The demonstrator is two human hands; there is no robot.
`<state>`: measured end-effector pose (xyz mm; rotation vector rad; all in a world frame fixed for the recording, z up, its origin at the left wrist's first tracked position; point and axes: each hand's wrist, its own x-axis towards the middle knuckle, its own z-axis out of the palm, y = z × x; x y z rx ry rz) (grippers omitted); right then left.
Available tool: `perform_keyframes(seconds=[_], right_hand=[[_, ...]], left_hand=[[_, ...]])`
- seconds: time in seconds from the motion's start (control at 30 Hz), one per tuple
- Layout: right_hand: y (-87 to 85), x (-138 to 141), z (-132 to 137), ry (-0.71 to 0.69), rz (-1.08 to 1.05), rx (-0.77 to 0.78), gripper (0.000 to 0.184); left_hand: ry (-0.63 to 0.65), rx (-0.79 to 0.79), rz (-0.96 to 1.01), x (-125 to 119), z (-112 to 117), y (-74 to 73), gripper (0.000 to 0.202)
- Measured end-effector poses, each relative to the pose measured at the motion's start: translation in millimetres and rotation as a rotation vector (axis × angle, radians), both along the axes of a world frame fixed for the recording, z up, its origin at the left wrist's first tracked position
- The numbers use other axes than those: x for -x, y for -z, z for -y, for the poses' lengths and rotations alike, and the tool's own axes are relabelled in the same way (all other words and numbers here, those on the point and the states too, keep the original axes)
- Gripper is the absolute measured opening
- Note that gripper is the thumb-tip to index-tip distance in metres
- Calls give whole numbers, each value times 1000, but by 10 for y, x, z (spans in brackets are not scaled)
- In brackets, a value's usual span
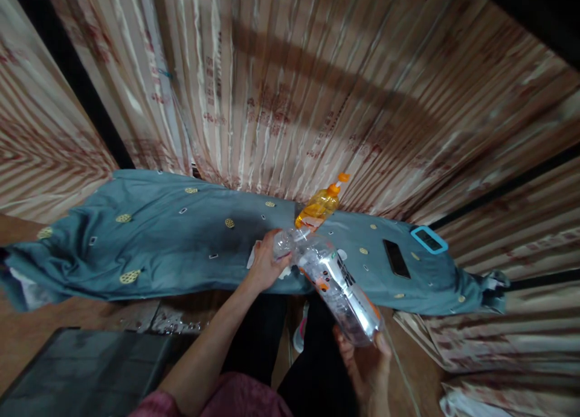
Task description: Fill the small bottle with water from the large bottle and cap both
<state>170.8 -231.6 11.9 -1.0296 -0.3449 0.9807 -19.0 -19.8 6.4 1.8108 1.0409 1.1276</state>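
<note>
A clear plastic bottle (338, 284) with an orange and black label is held tilted over the near edge of a table covered in a blue-grey cloth (158, 242). My right hand (367, 368) cups the bottle's base from below. My left hand (265, 263) is closed around the bottle's neck and cap end, with a bit of white cloth or paper under it. An orange bottle (319, 206) with an orange spout cap stands on the cloth just behind the clear one.
A black phone (396, 258) and a device in a light blue case (429, 239) lie on the cloth at the right. Striped curtains (290, 84) hang behind the table. A dark box (86, 368) sits at the lower left.
</note>
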Motion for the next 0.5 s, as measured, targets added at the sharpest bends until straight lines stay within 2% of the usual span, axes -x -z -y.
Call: perform_keyframes(seconds=[0.07,0.13,0.3,0.5], right_hand=[[57,-11,65,26,-24,14,39],[89,-17,142,41,-46,35,40],[98,102,206,125,-241,51,62],[94,356,124,18,-399,46,68]], left_hand=[[12,15,-1,5,6,-23,60],[17,30,1,8,10,-43,62],[0,36,70,1,-1,-16,79],[30,4,157,-5,-38,108,93]])
